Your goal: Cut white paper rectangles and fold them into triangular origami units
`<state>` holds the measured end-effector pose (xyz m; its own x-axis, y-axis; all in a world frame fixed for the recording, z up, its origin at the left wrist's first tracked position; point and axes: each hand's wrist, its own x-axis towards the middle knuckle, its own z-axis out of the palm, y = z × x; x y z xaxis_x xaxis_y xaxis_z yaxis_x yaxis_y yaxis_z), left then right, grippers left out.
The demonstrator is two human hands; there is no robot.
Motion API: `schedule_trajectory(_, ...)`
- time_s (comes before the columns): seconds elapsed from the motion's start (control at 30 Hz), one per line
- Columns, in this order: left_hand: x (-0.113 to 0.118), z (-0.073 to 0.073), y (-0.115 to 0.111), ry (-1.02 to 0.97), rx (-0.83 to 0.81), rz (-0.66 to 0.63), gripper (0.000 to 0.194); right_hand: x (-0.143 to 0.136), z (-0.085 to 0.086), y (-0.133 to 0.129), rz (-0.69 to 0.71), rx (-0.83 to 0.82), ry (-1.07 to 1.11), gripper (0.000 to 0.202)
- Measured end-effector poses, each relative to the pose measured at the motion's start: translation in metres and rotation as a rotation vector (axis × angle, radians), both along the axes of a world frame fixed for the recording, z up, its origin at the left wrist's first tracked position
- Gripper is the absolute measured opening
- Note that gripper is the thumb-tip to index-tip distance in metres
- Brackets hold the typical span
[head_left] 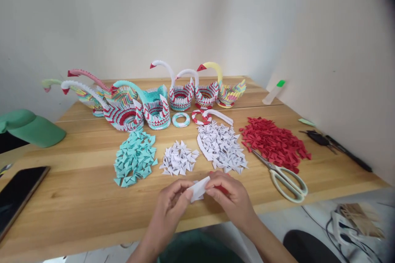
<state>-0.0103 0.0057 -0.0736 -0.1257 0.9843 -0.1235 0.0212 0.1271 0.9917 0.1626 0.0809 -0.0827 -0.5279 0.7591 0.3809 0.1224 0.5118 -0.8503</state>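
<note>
A small white paper piece (199,189) is pinched between both hands above the table's front edge. My left hand (173,203) grips its left end with thumb and fingers, and my right hand (231,197) holds its right end. More white paper lies just under it, and a bit of red shows behind my right fingers. Beyond the hands are piles of folded paper triangles: teal (135,157), small white (179,158), larger white (222,148) and red (276,141).
Several paper swans (125,116) stand at the back, near a teal ring (181,119) and a red-white ring (199,117). Scissors (288,183) lie right of the hands. A phone (20,193) and green object (33,128) are at left; keys (319,137) lie at right.
</note>
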Motion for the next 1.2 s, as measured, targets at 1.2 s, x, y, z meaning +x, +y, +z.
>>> schedule_trajectory(1.2,0.018,-0.012,0.001,-0.068,-0.045,0.148,0.014,-0.004,-0.01,-0.01,-0.151,-0.449,0.03,0.025)
